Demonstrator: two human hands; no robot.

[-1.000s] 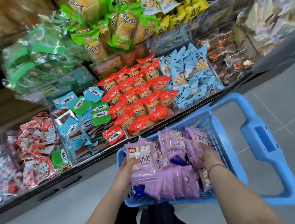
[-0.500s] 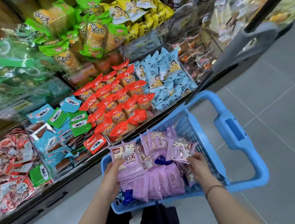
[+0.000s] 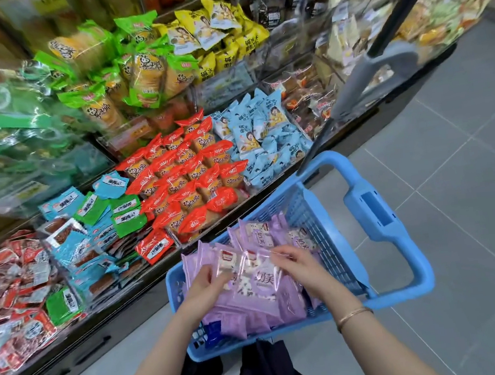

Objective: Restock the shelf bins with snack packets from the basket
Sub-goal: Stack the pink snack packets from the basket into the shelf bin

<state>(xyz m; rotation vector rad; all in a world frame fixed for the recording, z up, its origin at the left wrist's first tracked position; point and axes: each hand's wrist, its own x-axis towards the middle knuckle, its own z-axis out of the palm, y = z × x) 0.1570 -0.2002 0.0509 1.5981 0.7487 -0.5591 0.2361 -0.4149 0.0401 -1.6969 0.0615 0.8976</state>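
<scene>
Both hands work inside the blue plastic lattice basket (image 3: 314, 219), on the heap of lilac plastic snack packets (image 3: 253, 307) that fills it. The left grip (image 3: 203, 288) is curled round the near-left edge of the top packets, thumb over them. The right grip (image 3: 298, 261) pinches the far edge of the clear-fronted lilac packet (image 3: 259, 275), which lies uppermost between the two hands. Just beyond the basket, the tiered shelf bins (image 3: 141, 292) hold red-wrapped snack packets (image 3: 189, 178) and pale blue snack packets (image 3: 265, 136).
</scene>
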